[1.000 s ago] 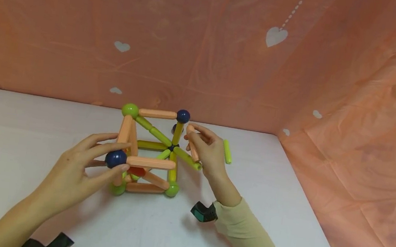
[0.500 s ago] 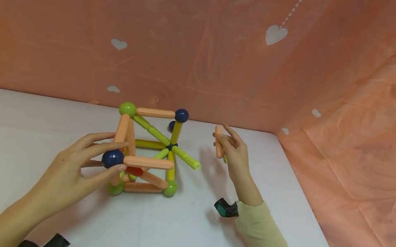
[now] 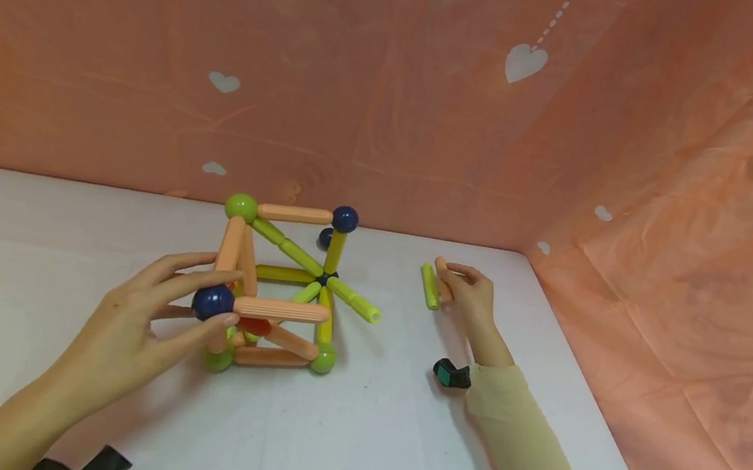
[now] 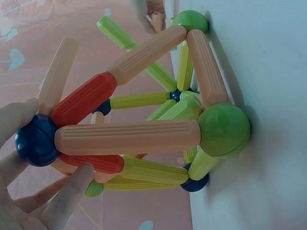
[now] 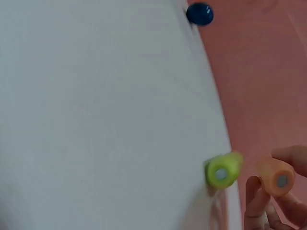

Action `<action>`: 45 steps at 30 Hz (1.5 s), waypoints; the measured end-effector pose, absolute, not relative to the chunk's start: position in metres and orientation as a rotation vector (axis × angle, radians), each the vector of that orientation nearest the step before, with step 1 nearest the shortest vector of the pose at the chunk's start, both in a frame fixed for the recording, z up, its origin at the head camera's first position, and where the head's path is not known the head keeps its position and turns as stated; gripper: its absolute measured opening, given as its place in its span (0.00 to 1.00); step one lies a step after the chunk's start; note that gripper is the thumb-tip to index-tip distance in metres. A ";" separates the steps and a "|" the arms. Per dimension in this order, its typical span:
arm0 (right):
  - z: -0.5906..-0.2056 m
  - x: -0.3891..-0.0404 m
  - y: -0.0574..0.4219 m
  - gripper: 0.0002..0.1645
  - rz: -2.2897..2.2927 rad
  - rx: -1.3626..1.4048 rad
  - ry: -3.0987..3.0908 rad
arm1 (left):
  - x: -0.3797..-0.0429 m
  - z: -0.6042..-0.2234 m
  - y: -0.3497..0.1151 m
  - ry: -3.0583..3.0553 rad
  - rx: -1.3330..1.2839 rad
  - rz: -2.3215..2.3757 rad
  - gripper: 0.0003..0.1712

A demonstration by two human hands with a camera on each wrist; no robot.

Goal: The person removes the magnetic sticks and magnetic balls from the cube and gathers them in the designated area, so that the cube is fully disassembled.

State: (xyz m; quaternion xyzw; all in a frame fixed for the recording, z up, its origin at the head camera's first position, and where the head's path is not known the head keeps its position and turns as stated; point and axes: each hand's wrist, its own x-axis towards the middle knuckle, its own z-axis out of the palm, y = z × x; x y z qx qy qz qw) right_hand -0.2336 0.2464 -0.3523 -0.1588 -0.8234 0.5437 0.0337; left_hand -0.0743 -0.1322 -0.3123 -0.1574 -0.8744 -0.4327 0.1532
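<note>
My left hand (image 3: 140, 319) pinches a dark blue ball (image 3: 214, 302) at the near upper corner of a frame of magnetic rods and balls. From that ball a peach rod (image 3: 281, 310) juts out to the right with its far end free. In the left wrist view, red rods (image 4: 86, 98) and a peach rod (image 4: 127, 137) also meet at the ball. Over at the right, my right hand (image 3: 474, 303) pinches a loose peach rod (image 3: 442, 269) between thumb and fingers. Just left of it lies a loose lime-green rod (image 3: 430, 286) on the table.
A spare dark blue ball (image 3: 325, 239) lies behind the frame, by the table's back edge. One lime-green rod (image 3: 356, 302) sticks out from the frame's right side. Peach cloth (image 3: 395, 94) hangs behind and to the right of the white table (image 3: 335, 444).
My right hand has carried its peach rod rightward from the frame, then down beside the loose lime-green rod. The left hand keeps its hold on the blue ball.
</note>
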 end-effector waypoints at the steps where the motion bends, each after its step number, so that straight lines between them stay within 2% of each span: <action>1: -0.354 -0.235 0.248 0.23 1.650 -0.513 -2.547 | -0.074 -0.312 -0.132 -2.508 -0.453 -1.243 0.27; 10: -0.364 -0.246 0.254 0.26 1.465 -0.582 -2.701 | -0.073 -0.311 -0.129 -2.508 -0.459 -1.252 0.27; 17: -0.361 -0.238 0.251 0.25 1.483 -0.562 -2.665 | -0.074 -0.311 -0.127 -2.495 -0.462 -1.252 0.26; 24: -0.353 -0.213 0.235 0.20 1.669 -0.290 -2.532 | -0.076 -0.310 -0.127 -2.485 -0.478 -1.241 0.26; 34: -0.353 -0.171 0.199 0.27 1.928 0.419 -2.645 | -0.077 -0.311 -0.126 -2.473 -0.493 -1.234 0.25; 45: -0.350 -0.150 0.183 0.25 1.980 0.590 -2.485 | -0.077 -0.309 -0.125 -2.483 -0.495 -1.253 0.25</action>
